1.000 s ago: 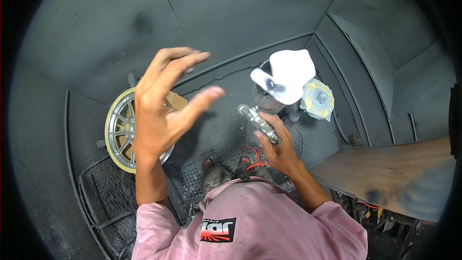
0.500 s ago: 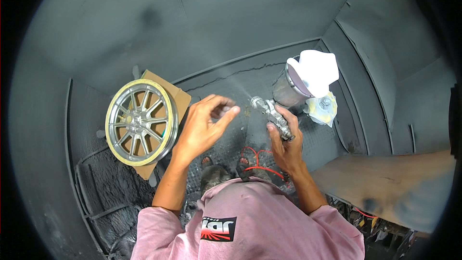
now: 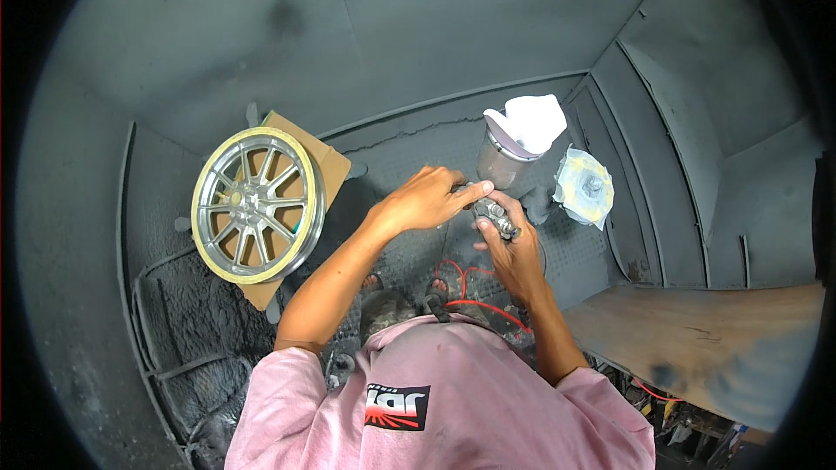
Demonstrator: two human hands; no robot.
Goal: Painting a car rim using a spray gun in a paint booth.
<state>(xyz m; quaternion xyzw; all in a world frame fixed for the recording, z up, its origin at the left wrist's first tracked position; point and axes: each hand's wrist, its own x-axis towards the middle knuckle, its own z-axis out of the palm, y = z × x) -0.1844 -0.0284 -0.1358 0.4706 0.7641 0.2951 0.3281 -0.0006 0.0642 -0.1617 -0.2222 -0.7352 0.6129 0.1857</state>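
Spray gun (image 3: 499, 218) in R grip (image 3: 520, 254), L grip (image 3: 427, 198) at its front end

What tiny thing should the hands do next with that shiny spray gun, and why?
Perhaps the left hand should gently adjust the front of the spray gun: its fingers appear to be at that end, while the right hand grips the gun's body. Neither hand touches the spoked wheel on the left.
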